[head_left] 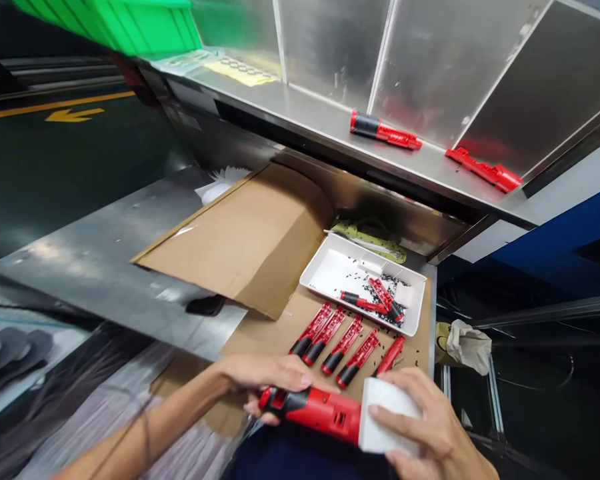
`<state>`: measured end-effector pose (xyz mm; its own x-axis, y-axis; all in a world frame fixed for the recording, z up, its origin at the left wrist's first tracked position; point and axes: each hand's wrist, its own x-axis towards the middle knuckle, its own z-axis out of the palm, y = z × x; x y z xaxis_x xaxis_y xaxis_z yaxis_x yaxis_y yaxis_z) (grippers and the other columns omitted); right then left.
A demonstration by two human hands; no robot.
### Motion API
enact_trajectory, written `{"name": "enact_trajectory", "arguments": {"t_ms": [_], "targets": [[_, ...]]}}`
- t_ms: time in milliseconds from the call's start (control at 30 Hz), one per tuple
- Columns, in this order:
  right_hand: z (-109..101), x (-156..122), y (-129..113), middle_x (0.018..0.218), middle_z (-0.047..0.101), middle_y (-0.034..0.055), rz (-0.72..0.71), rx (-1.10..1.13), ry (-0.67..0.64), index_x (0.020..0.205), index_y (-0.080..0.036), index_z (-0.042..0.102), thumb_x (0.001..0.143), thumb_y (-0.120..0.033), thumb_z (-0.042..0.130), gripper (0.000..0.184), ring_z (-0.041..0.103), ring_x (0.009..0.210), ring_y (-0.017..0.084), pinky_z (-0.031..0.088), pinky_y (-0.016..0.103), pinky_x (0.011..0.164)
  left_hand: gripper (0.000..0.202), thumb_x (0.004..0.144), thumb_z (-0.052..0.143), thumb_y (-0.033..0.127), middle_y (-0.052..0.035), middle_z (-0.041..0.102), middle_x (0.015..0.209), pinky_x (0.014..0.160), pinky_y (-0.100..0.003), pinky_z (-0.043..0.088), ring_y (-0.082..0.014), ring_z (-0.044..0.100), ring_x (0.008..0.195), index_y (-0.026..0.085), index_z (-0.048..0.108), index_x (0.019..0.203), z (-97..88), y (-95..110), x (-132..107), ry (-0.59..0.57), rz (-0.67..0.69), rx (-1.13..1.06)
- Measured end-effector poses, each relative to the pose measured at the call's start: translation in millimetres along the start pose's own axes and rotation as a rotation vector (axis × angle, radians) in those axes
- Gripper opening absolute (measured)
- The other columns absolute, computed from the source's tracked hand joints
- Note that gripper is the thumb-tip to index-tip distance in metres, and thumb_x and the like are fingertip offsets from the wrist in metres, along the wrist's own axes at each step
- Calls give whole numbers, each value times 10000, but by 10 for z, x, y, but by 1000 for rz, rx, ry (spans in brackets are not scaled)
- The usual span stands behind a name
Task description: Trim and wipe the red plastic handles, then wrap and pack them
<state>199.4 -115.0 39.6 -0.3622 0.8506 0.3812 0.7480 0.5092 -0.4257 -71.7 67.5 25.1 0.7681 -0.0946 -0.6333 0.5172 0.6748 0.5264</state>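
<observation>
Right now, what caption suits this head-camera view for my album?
Left hand grips a red tool housing; right hand presses a white foam block on it, near matching housings.

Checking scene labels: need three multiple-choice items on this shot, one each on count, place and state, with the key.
1. How many red parts lie on the steel shelf?
A. One
B. Two
C. Five

2. Where is the white block?
A. On the steel shelf
B. In the green bin
C. Against the end of the red-and-black tool body

3. What is the left hand doing?
A. Closed around the red-and-black tool body
B. Lying open on the steel shelf
C. Hanging empty

1. B: one red part and another red part lie along the shelf.
2. C: the right hand holds it to the tool's end.
3. A: its fingers wrap the tool.
</observation>
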Motion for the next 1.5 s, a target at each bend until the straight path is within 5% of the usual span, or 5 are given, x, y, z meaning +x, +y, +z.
{"name": "enact_trajectory", "arguments": {"t_ms": [400, 700, 900, 1200, 1500], "targets": [[461, 160, -28, 1258, 636, 60, -49, 213, -33, 1231, -291, 627, 803, -239, 654, 432, 583, 1072, 206, 529, 377, 893, 406, 870, 616, 124, -11, 561, 441, 138, -93, 104, -143, 402, 170, 201, 680, 1264, -144, 50, 490, -132, -635, -149], [435, 166, -111, 1241, 644, 76, -63, 180, -20, 1153, -276, 665, 818, -137, 633, 364, 548, 1068, 223, 527, 421, 855, 427, 897, 602, 397, 3, 474, 401, 168, -139, 33, -168, 369, 180, 236, 648, 1289, -106, 108, 547, -137, -634, -310], [348, 55, -179, 1220, 649, 70, -46, 156, -77, 1174, -276, 643, 829, -116, 656, 380, 552, 1030, 209, 543, 390, 824, 450, 921, 555, 297, 10, 525, 434, 133, -174, 118, -175, 371, 175, 259, 591, 1368, -65, 138, 484, 132, -572, -409], [338, -46, -230, 1239, 617, 100, -47, 193, -27, 1216, -240, 613, 769, -62, 676, 485, 520, 1050, 230, 528, 391, 823, 372, 775, 770, 308, -63, 609, 448, 170, -143, 189, -136, 422, 224, 163, 771, 1118, -127, 182, 579, -494, -456, 289], [344, -52, -247, 1245, 618, 66, 16, 204, -33, 1241, -314, 591, 790, -92, 664, 508, 537, 1039, 233, 522, 390, 843, 422, 714, 800, 207, -36, 599, 442, 180, -147, 110, -136, 381, 218, 198, 760, 1134, -117, 172, 538, -299, -447, 233]]}}
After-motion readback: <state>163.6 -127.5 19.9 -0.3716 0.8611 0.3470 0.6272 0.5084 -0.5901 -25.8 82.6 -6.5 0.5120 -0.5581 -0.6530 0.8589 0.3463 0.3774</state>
